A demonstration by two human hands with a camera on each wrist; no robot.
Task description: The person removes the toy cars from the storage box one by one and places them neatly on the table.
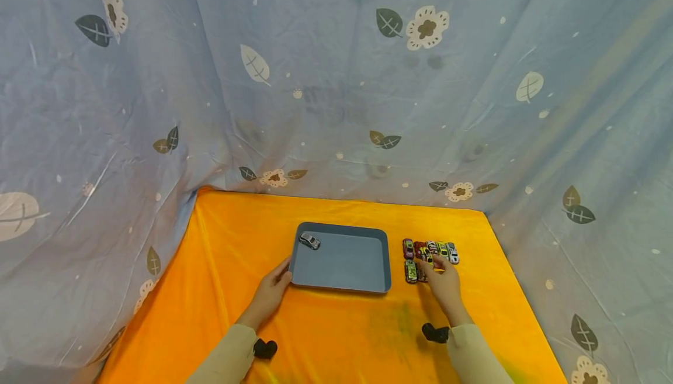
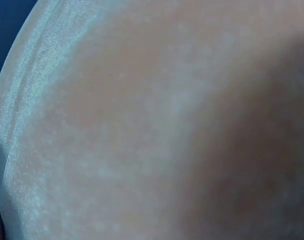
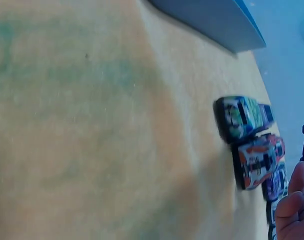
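Observation:
A blue-grey rectangular tray (image 1: 342, 261) lies on the orange cloth, with one silver toy car (image 1: 309, 240) in its far left corner. My left hand (image 1: 270, 293) holds the tray's left side near the front corner. My right hand (image 1: 444, 284) pinches a yellow, black and red toy car (image 1: 427, 255) over the group of cars right of the tray. In the right wrist view, the fingers (image 3: 298, 192) grip it at the right edge, where only a dark and red sliver shows. A green patterned car (image 3: 239, 117) and an orange-white car (image 3: 257, 162) stand nearby.
Behind the front cars is a row with a purple car (image 1: 408, 248), a yellow-green car (image 1: 443, 249) and a silver-white car (image 1: 453, 253) among others. Floral curtains (image 1: 336, 80) enclose the orange cloth (image 1: 336, 337) at the back and sides. The left wrist view is mostly blurred.

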